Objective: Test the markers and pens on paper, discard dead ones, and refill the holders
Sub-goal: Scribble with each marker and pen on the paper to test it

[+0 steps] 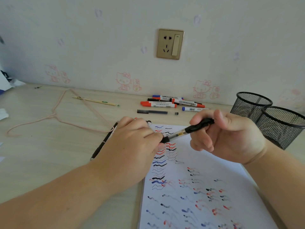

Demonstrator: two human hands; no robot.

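Over the scribbled paper (206, 171) right hand (231, 138) grips the pen (184, 132) barrel while left hand (132, 142) pinches its cap end, probably uncapping to test, both mesh holders (270, 119) waiting far right

A pink clothes hanger (54, 115) lies on my desk (41, 154), far left. Just beyond it rest chopsticks (94, 101). A gold wall socket (170, 44) sits above.
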